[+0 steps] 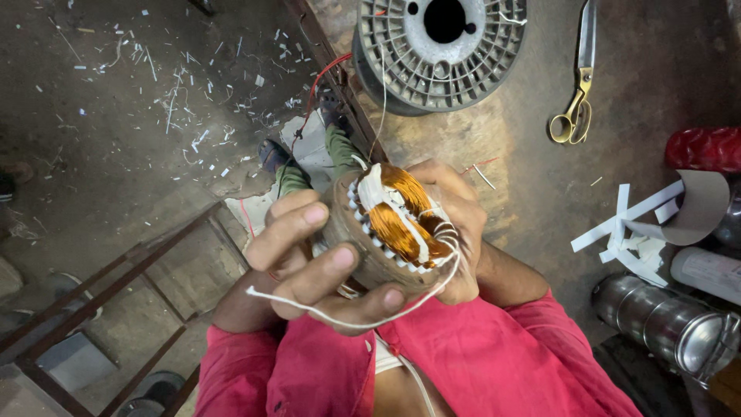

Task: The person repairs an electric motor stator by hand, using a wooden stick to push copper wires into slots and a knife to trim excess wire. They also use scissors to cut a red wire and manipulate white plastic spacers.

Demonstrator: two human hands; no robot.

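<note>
1. Your left hand [309, 259] cups the motor stator [386, 228] from the left, fingers [297, 224] curled round its outer shell and closed on it. You hold it up in front of your chest, over the near edge of the table [525, 177].
2. Your right hand [459, 232] grips the stator from the right, mostly hidden behind it; its fingers look closed on the shell, and I can't tell whether they also pinch the cord.
3. A white lacing cord [340, 318] runs from a loose end at the left, under your left fingers, and up to the right side of the copper winding [397, 220].
4. Judging by what shows, the copper coils sit in their slots and white ties already cross the top of the winding. Only part of the ring is in view, so how much tying is left can't be read.
5. On the table, far from you, lies a grey plastic wire spool [440, 46]; to its right, brass-handled scissors [575, 116].
6. At the right lie white paper strips [629, 232], a curled cardboard piece [702, 205], a red object [706, 148] and a shiny metal cylinder [664, 320].
7. To the left, the floor [116, 154] is strewn with white clippings, and a metal frame [116, 293] stands near you. Nothing blocks your hands.
</note>
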